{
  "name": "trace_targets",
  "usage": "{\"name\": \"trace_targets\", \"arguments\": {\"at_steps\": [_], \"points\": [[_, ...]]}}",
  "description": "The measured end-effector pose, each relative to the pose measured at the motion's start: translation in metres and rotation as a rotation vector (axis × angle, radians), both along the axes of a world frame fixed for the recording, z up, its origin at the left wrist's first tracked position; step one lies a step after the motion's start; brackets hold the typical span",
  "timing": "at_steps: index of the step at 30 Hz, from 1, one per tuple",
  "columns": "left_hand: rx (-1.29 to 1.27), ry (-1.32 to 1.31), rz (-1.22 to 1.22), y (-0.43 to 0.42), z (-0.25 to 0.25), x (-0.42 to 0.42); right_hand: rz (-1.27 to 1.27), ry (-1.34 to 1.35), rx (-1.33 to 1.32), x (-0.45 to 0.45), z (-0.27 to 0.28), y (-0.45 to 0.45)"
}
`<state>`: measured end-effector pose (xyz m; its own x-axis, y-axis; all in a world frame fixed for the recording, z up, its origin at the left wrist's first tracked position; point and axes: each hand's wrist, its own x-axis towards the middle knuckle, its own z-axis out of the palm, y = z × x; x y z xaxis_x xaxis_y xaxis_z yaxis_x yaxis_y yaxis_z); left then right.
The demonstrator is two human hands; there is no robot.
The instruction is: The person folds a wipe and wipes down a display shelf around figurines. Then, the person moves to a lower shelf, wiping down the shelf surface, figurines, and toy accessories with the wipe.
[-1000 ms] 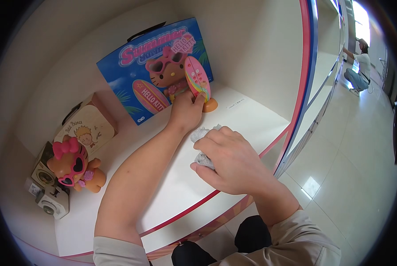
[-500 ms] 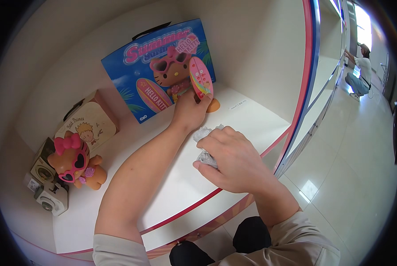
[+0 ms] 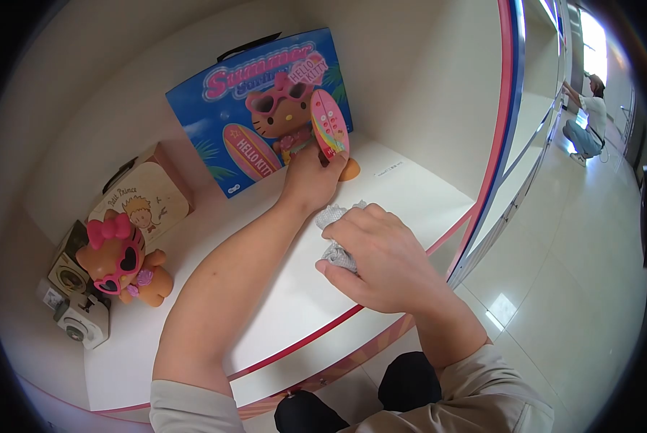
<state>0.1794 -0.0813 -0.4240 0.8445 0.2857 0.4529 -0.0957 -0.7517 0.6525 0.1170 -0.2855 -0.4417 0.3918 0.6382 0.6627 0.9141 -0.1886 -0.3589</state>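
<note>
My left hand (image 3: 310,177) reaches to the back of the white shelf (image 3: 287,310) and is closed on the lower end of a pink toy surfboard (image 3: 329,119). The surfboard stands nearly upright in front of a blue Hello Kitty box (image 3: 226,94); an orange rounded piece (image 3: 349,170) shows at its foot. Nearer the front, my right hand (image 3: 381,256) is wrapped round a crumpled grey cloth (image 3: 332,215), held above or against the shelf; I cannot tell which.
On the left are a Hello Kitty figure (image 3: 125,263) in pink sunglasses, a Petit Prince case (image 3: 154,198) and a small white camera-like item (image 3: 84,317). The shelf's side wall (image 3: 417,86) rises at right. Beyond, a person (image 3: 591,119) crouches on the tiled floor (image 3: 554,267).
Both hands stay almost where they were, the left on the surfboard and the right on the cloth. The view has shifted very slightly.
</note>
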Motion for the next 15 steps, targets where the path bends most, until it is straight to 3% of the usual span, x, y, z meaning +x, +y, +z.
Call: {"name": "trace_targets", "arguments": {"at_steps": [15], "points": [[-0.002, -0.012, -0.018, 0.0034, -0.0001, 0.0015, 0.019, -0.002, 0.032, 0.0008, -0.0012, 0.0015]]}}
